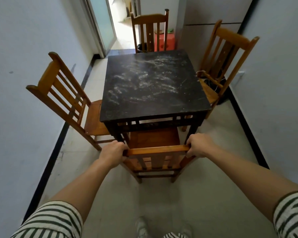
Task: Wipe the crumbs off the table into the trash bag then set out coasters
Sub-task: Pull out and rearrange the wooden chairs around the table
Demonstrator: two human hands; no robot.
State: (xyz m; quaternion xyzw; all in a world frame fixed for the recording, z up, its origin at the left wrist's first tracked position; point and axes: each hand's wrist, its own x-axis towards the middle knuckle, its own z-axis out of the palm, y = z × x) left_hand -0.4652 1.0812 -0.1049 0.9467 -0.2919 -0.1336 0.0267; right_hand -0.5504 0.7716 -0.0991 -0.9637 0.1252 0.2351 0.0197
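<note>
Both hands were clamped on the top rail of the near chair (157, 150), the left hand (113, 152) curled round its left end and the right hand (200, 146) round its right end. That chair stood tucked in at the near edge of the dark tabletop (196, 103). Pale crumbs (150, 78) lay smeared across most of the tabletop, thickest toward its far right corner

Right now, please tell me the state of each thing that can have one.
Table, top smeared with white crumbs, not yet wiped.
Near chair, seat partly under the table.
Left hand, grips the chair's top rail, left end.
Right hand, grips its right end.
Sliding door, open.
</note>
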